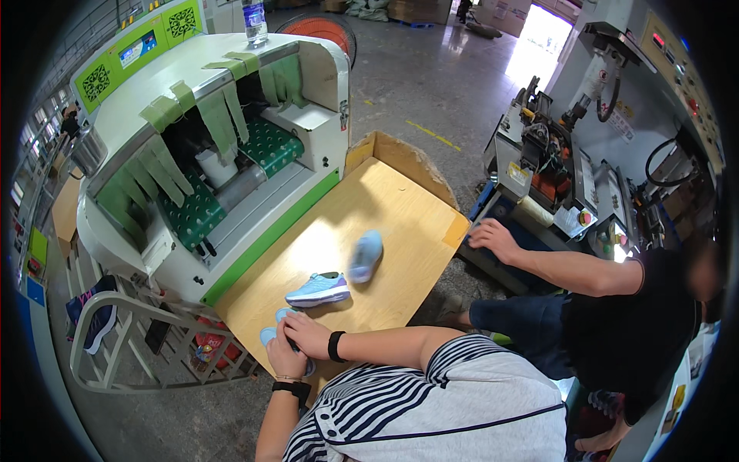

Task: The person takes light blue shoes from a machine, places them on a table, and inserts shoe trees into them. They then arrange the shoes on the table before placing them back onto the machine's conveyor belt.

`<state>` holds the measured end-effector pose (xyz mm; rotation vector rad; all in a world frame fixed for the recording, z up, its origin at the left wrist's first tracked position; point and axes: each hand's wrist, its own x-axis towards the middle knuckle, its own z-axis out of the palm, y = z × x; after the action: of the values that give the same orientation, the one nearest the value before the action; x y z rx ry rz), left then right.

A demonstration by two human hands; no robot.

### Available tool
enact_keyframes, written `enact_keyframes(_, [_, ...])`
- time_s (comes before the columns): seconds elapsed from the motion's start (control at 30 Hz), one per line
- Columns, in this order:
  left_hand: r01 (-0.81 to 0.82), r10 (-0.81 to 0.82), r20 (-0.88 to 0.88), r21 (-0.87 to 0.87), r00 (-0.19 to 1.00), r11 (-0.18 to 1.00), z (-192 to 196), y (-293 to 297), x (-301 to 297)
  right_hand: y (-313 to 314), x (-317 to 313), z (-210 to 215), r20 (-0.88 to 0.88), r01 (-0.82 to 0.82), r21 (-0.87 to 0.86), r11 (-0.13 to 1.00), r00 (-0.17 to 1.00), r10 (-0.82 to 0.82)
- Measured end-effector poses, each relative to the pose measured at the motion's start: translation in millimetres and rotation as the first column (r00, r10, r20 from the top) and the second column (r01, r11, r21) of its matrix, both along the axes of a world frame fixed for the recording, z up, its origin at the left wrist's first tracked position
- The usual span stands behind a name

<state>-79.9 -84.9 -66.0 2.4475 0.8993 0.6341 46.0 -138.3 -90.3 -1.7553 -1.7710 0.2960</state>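
Both hands work together at the near end of the wooden table (416,223), the left hand (285,357) and the right hand (309,336) almost touching, bent over light blue footwear (268,336) whose rounded ends show past the fingers. Whether this is one shoe or a pair, and whether the fingers grip it or only press on it, I can't tell, since the hands cover most of it. The step in hand looks like close two-handed work on this footwear; the next move seems to call for keeping it steady against the tabletop with one hand while the other gets at the covered part. Just beyond the hands, a blue shoe with a white sole (317,292) stands upright on the table, and past it lies a blurred blue shoe (366,256), well within the table's edges. A co-worker's hand (496,240) hangs near the far right corner, apart from both shoes. Along the table's left side stands a white machine (323,65), its dotted green belt (277,150) showing below hanging strips (223,123).
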Motion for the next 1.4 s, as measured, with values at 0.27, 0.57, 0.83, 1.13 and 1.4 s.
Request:
enact_keyframes(0.27, [-0.031,0.017,-0.118,-0.124,0.993,0.992,8,0,3,0,25,37,-0.339,-0.230,-0.126,0.965,0.924,0.176])
enact_keyframes(0.57, [-0.010,0.010,-0.003,-0.009,1.000,1.000,1,8,-1,4,86,51,-0.041,-0.014,0.016,1.000,0.999,0.014])
enact_keyframes(0.83, [0.004,-0.005,-0.024,-0.015,1.000,1.000,7,9,7,-6,150,4,-0.272,0.398,-0.550,0.735,0.747,-0.607])
enact_keyframes(1.13, [-0.007,0.005,-0.061,-0.040,0.998,0.999,2,4,1,-25,94,-7,-0.472,0.188,-0.549,0.815,0.735,-0.487])
enact_keyframes(1.4, [-0.001,-0.002,-0.050,-0.057,0.999,0.998,8,7,7,-27,101,29,-0.353,0.358,-0.448,0.820,0.771,-0.530])
